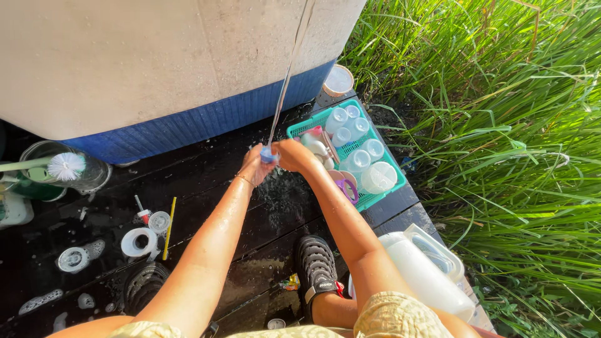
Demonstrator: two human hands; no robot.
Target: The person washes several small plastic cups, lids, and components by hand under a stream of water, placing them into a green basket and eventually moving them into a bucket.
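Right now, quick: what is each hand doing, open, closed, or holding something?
Left hand: fingers curled on the small blue piece under the water stream.
Right hand: closed on the same small blue piece from the other side.

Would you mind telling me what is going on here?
A person crouches on wet dark boards, both hands together under a thin stream of water. The left hand and right hand hold a small blue object in the flow. Beside them, a green plastic basket holds clear bottles and cups.
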